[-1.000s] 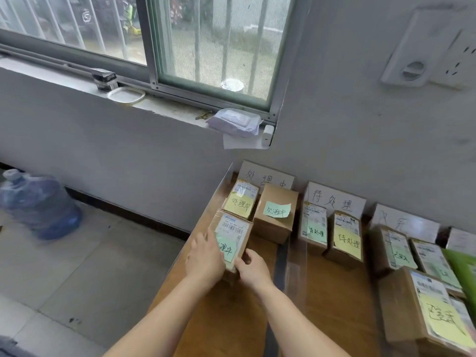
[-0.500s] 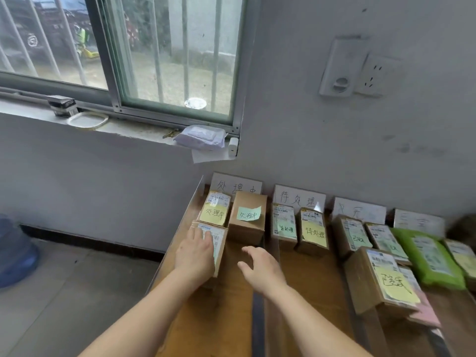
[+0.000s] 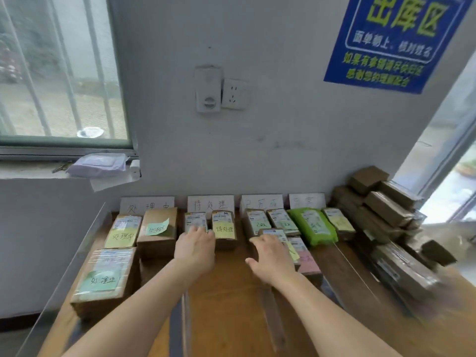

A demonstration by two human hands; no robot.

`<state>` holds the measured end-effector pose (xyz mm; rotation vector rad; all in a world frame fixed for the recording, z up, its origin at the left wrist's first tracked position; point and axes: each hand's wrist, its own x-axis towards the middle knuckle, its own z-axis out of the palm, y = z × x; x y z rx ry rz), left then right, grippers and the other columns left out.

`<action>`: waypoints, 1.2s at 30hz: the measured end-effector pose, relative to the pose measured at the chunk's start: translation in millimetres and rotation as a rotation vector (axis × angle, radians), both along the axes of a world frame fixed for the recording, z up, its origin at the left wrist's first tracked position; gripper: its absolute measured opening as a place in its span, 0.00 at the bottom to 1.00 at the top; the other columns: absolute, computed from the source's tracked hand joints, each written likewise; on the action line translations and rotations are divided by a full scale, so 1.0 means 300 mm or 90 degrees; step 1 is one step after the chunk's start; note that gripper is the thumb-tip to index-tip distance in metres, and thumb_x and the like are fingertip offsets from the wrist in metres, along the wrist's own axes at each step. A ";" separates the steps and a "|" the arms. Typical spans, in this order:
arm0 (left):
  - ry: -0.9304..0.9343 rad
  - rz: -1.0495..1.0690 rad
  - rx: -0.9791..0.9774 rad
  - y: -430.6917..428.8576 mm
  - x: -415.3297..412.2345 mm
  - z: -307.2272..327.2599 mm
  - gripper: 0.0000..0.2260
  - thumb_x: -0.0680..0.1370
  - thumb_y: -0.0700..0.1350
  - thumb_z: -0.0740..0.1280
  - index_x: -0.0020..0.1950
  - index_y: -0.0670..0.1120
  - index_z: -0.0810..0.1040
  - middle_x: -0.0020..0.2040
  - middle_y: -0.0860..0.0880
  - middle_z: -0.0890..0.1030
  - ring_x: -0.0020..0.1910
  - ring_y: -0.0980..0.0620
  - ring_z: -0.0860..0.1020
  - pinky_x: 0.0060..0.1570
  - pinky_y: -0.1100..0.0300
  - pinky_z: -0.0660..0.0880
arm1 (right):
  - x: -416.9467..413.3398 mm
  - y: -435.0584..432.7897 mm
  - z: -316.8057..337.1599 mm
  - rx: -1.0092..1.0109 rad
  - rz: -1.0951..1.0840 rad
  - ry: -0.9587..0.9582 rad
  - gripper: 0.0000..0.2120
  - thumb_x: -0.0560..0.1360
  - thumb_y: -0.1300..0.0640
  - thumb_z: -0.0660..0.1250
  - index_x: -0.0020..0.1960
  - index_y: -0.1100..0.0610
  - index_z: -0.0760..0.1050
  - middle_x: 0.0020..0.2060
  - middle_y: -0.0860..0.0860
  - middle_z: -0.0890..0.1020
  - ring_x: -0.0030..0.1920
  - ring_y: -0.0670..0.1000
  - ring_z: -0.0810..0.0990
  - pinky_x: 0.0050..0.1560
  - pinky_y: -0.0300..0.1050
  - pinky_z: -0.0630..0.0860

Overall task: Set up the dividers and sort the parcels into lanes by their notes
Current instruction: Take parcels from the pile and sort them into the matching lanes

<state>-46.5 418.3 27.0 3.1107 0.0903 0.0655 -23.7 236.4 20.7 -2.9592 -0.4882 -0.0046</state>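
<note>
On the brown wooden table [image 3: 226, 300], the left hand [image 3: 195, 249] lies with fingers straight and relaxed, gripping nothing. Their tips touch the near edge of a small brown cardboard parcel with a white label [image 3: 196, 219] in the second lane, below the white handwritten card [image 3: 210, 202]. The right hand [image 3: 273, 258] rests flat, fingers spread and unclenched, on a flat brown parcel with a yellow note [image 3: 275, 232] in the third lane — just left of a green soft-wrapped parcel [image 3: 313, 226].

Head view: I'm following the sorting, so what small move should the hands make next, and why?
Probably push both parcels back square in their lanes: the left hand lies flat on the second lane's left parcel, the right hand flat on the third lane's front parcel, fingers straight, neither gripping.
</note>
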 end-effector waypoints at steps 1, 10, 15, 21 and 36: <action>0.000 -0.008 -0.003 -0.059 0.004 0.008 0.19 0.78 0.47 0.65 0.69 0.47 0.71 0.64 0.47 0.75 0.65 0.47 0.70 0.60 0.53 0.71 | -0.006 -0.066 0.009 -0.002 -0.015 0.002 0.26 0.78 0.44 0.64 0.73 0.52 0.66 0.69 0.52 0.71 0.71 0.55 0.67 0.69 0.52 0.67; 0.007 -0.091 -0.025 -0.635 0.012 0.026 0.19 0.78 0.46 0.62 0.70 0.47 0.70 0.66 0.46 0.74 0.66 0.46 0.69 0.61 0.52 0.72 | -0.100 -0.682 0.055 -0.026 -0.120 0.007 0.22 0.77 0.46 0.64 0.69 0.52 0.71 0.65 0.53 0.74 0.68 0.56 0.69 0.66 0.53 0.67; 0.020 -0.148 -0.053 -0.942 0.014 0.021 0.18 0.80 0.48 0.59 0.69 0.47 0.70 0.67 0.46 0.73 0.67 0.45 0.68 0.64 0.50 0.71 | -0.137 -0.994 0.069 -0.022 -0.171 0.020 0.25 0.77 0.45 0.65 0.71 0.52 0.69 0.67 0.53 0.72 0.70 0.56 0.67 0.70 0.54 0.66; 0.014 -0.224 -0.036 -1.240 0.052 0.033 0.17 0.79 0.54 0.63 0.64 0.47 0.72 0.61 0.47 0.74 0.64 0.46 0.70 0.57 0.51 0.73 | -0.139 -1.295 0.060 -0.024 -0.240 0.022 0.23 0.77 0.43 0.64 0.69 0.50 0.71 0.65 0.52 0.74 0.68 0.56 0.69 0.67 0.52 0.67; 0.021 -0.348 -0.029 -1.898 0.440 -0.023 0.18 0.80 0.51 0.62 0.69 0.47 0.71 0.66 0.46 0.74 0.65 0.47 0.70 0.60 0.54 0.72 | 0.163 -1.875 0.003 -0.023 -0.353 0.062 0.19 0.77 0.44 0.66 0.65 0.50 0.73 0.63 0.52 0.75 0.66 0.56 0.70 0.65 0.52 0.68</action>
